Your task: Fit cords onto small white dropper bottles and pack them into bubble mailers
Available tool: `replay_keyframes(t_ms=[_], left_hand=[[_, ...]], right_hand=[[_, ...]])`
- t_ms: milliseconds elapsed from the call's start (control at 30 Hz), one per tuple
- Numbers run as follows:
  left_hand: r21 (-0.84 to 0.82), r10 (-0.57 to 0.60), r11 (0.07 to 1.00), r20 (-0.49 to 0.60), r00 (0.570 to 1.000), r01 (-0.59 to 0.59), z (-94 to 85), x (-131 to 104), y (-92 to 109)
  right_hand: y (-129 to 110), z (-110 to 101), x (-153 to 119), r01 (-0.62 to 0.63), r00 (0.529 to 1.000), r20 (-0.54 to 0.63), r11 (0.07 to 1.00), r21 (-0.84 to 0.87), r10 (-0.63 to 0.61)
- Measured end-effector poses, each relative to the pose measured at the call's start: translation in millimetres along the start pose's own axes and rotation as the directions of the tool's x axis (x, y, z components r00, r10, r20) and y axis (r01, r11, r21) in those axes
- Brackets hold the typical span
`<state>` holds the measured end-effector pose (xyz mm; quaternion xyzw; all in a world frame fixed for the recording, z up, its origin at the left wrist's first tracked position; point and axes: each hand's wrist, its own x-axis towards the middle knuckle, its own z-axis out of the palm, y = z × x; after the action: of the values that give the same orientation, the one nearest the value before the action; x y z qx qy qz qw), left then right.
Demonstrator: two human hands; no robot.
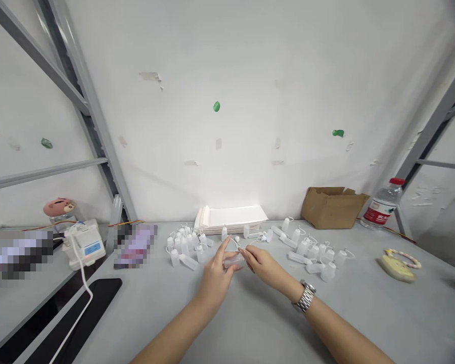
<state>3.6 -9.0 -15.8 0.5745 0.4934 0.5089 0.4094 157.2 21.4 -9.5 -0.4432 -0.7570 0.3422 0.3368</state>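
Observation:
A small translucent bottle lies sideways between the fingers of my left hand, its cap end towards my right hand. The fingers of my right hand are pinched together at that end; what they grip is too small to make out. A cluster of small white bottles with tethered caps stands left of my hands, a few lying down. To the right is another group of such bottles, some upright and some on their sides. Several more bottles and caps sit just beyond my hands.
Behind my hands, a stack of white sheets rests against the wall. At the back right are a cardboard box and a water bottle. A yellow object with a beaded ring lies right; a white device is left.

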Motion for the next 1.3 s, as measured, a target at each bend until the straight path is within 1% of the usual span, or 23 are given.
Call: replay_keyframes(t_ms=[100, 167, 267, 367, 533, 600, 700, 767, 867, 933, 1033, 1133, 1200, 1233, 1300], left_hand=[[0.039, -0.001, 0.999, -0.007, 1.000, 0.001, -0.3, -0.3, 1.0], [0.031, -0.032, 0.999, -0.006, 0.999, 0.032, -0.3, 0.2, 3.3], [-0.031, -0.068, 0.997, 0.019, 0.998, 0.068, -0.4, 1.3, 5.3], [-0.089, -0.053, 0.994, 0.062, 0.997, 0.058, -1.1, 2.8, 4.7], [-0.177, -0.059, 0.981, 0.140, 0.988, 0.083, -3.1, 6.7, 6.3], [-0.184, -0.063, 0.978, 0.179, 0.982, 0.096, -3.6, 7.4, 8.8], [-0.193, -0.071, 0.974, 0.231, 0.970, 0.117, -3.4, 7.4, 11.4], [-0.191, -0.075, 0.974, 0.235, 0.969, 0.121, -2.7, 7.4, 10.4], [-0.119, -0.054, 0.990, 0.191, 0.980, 0.078, -2.0, 7.4, 4.4], [-0.017, -0.010, 1.000, 0.154, 0.988, 0.013, -2.7, 7.1, -1.4], [0.178, 0.113, 0.975, 0.109, 0.988, -0.131, -5.1, 6.1, -10.8], [0.315, 0.257, 0.910, 0.080, 0.963, -0.269, -6.9, 5.6, -17.2], [0.338, 0.308, 0.888, 0.064, 0.949, -0.311, -7.0, 6.2, -17.6], [0.325, 0.313, 0.893, 0.051, 0.948, -0.312, -6.9, 7.0, -16.5], [0.227, 0.270, 0.937, 0.018, 0.963, -0.266, -6.5, 9.7, -12.9]], right_hand=[[1.2, 0.7, 1.4, -0.066, 0.997, 0.039, 0.994, 0.085, 0.063], [1.8, -2.0, 3.0, -0.069, 0.997, 0.031, 0.992, 0.105, 0.066], [2.9, -7.3, 4.8, -0.029, 0.999, 0.035, 0.992, 0.125, 0.024], [5.4, -9.9, 5.5, 0.030, 0.996, 0.076, 0.983, 0.183, -0.045], [9.2, -10.0, 5.4, 0.115, 0.992, 0.014, 0.951, 0.287, -0.124], [7.6, -12.3, 4.8, 0.143, 0.988, 0.014, 0.934, 0.327, -0.156], [2.4, -17.7, 3.6, 0.142, 0.983, 0.064, 0.933, 0.331, -0.172], [-0.1, -19.4, 2.8, 0.123, 0.985, 0.081, 0.942, 0.311, -0.155], [0.2, -15.0, 1.9, 0.101, 0.993, 0.031, 0.946, 0.308, -0.116], [2.3, -8.1, 1.5, 0.078, 0.997, -0.016, 0.950, 0.304, -0.077], [4.6, 4.3, 1.6, 0.028, 0.996, -0.084, 0.948, 0.316, -0.002], [3.6, 12.9, 3.1, -0.019, 0.991, -0.117, 0.925, 0.379, 0.068], [1.0, 13.8, 4.9, -0.034, 0.987, -0.125, 0.905, 0.424, 0.096], [-0.5, 12.6, 5.8, -0.030, 0.985, -0.139, 0.893, 0.448, 0.103], [-3.3, 7.7, 7.1, -0.009, 0.972, -0.200, 0.866, 0.499, 0.126]])
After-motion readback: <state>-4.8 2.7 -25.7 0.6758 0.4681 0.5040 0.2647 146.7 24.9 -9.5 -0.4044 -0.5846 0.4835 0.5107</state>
